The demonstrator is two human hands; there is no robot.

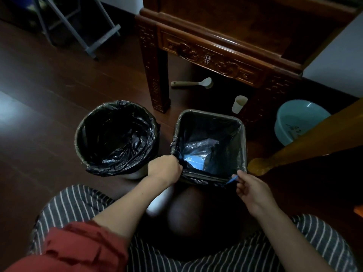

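A square bin (243,146) stands on the floor in front of me, lined with a dark bag (225,138) that holds a blue packet (196,163) at the bottom. My left hand (164,169) grips the bag's edge at the bin's near left corner. My right hand (250,188) pinches a blue drawstring (232,179) at the near right corner. To the left stands a round bin (115,136) lined with a crinkled black bag.
A carved wooden table (212,54) stands behind the bins, its leg (158,83) close to both. Under it lie a brush (193,83) and a white cup (238,104). A teal basin (298,120) and a wooden post (306,142) are at right; a metal frame (78,24) far left.
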